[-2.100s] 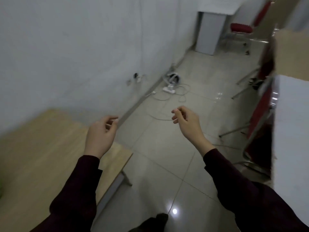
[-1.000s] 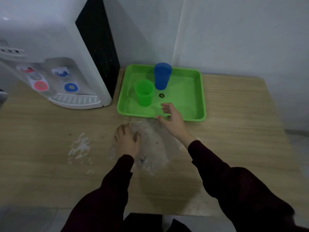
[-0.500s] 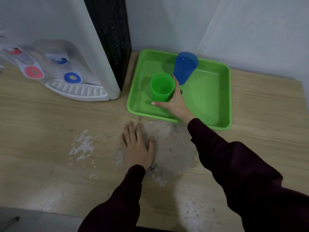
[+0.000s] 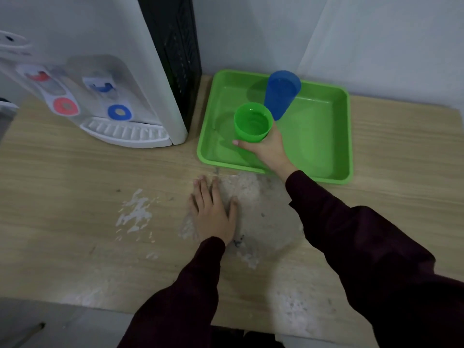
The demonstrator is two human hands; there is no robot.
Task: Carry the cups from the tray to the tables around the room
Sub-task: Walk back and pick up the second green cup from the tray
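A green tray (image 4: 324,136) lies on the wooden table (image 4: 75,192) against the wall. My right hand (image 4: 268,149) is wrapped around a green cup (image 4: 252,121), upright over the tray's left half and seemingly lifted a little off its floor. Just behind it a taller blue cup (image 4: 282,92) stands in the tray, untouched. Flat on the table, in front of the tray, rests my left hand (image 4: 213,212) with fingers spread and nothing in it.
A white water dispenser (image 4: 100,71) with red and blue taps stands left of the tray, nearly touching it. White scuffed patches mark the tabletop around my left hand. The table's near edge runs along the bottom, with floor beyond.
I turned from the room to this table. My right hand reached into the tray, closed on the green cup and raised it slightly. My left hand settled flat on the table.
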